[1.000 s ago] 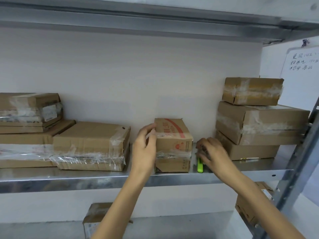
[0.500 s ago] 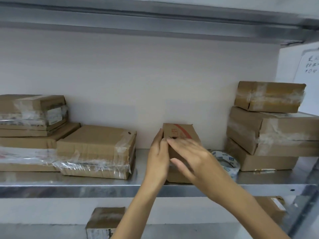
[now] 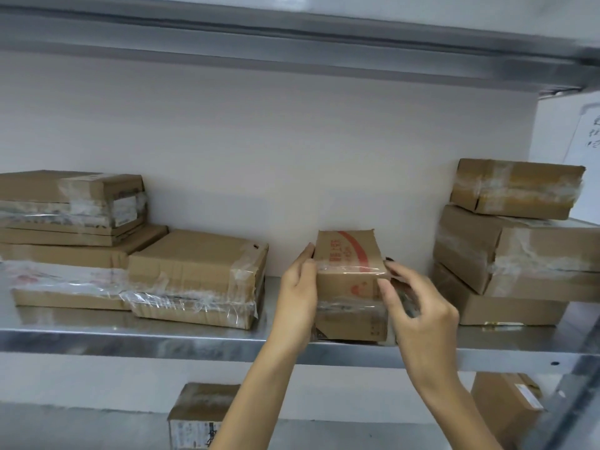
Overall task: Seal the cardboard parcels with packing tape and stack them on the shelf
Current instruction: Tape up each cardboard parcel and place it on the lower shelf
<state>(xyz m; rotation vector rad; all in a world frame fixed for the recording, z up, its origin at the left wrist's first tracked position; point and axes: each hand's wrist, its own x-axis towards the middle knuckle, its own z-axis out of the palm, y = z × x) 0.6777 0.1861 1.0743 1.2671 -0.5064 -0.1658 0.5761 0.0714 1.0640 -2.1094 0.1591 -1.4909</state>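
A small cardboard box [image 3: 352,284] with red print stands on the metal shelf [image 3: 162,339], near its front edge. A strip of clear tape [image 3: 350,268] runs across the box's upper front edge. My left hand [image 3: 297,293] presses against the box's left side with its fingers straight up. At the right edge of the box, my right hand [image 3: 418,319] pinches the tape between index finger and thumb. Something dark and blurred sits behind those fingers; I cannot tell what it is.
Three taped parcels [image 3: 519,248] are stacked to the right of the box. Flat taped parcels [image 3: 194,274] and a further pile [image 3: 71,203] lie to the left. Two boxes [image 3: 201,414] [image 3: 506,407] sit on the shelf below. Another metal shelf [image 3: 292,34] hangs overhead.
My right hand left the spot beside the right stack, crossed in front of the box, and now pinches at its right edge. The tape roll seen beside the box is now hidden.
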